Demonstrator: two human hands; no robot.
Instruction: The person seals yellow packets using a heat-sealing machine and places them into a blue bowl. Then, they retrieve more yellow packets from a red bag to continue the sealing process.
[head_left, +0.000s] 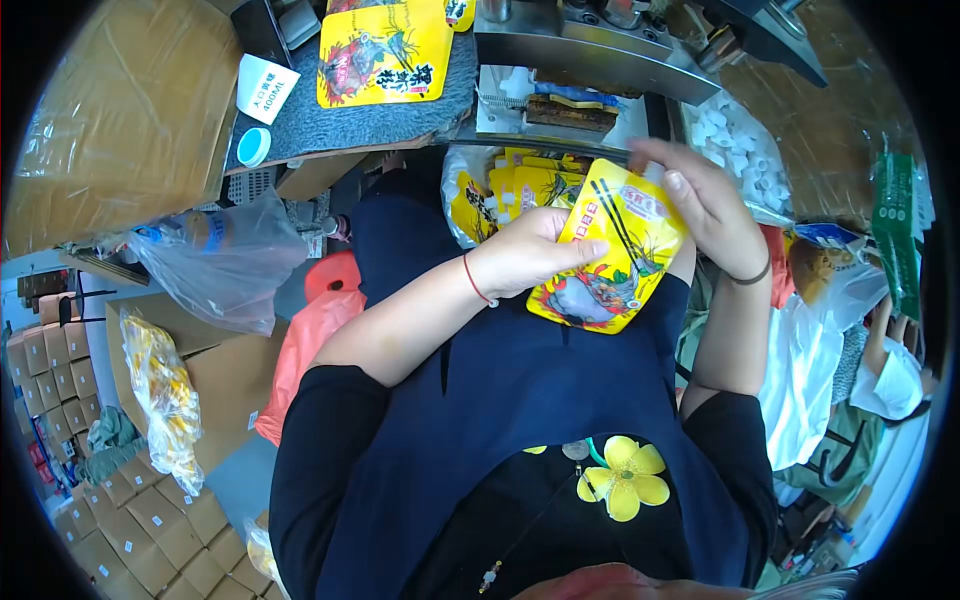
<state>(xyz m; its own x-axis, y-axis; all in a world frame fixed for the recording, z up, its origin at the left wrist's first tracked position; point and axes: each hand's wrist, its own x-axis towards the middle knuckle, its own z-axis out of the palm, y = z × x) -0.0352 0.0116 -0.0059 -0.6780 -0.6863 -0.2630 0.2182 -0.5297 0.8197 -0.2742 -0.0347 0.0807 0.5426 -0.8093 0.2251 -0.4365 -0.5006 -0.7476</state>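
Observation:
My left hand (520, 252) grips the lower left side of a yellow printed pouch (615, 245), its thumb lying across the front. The pouch is held tilted above my lap, chopsticks and food printed on it. At its top right corner sits a small white spout (654, 173). My right hand (705, 205) is curled around that corner, thumb and fingers closing on the spout; its fingertips are blurred. Below the bench edge, beyond my left hand, an open bag holds several similar yellow pouches (540, 185).
A metal machine (590, 45) stands ahead. White plastic spouts (735, 150) fill a bag at right. Yellow pouches (385, 55) lie on the grey bench mat (400, 125), near a paper label (266, 88) and round cap (254, 147). Cardboard boxes (150, 520) stack at lower left.

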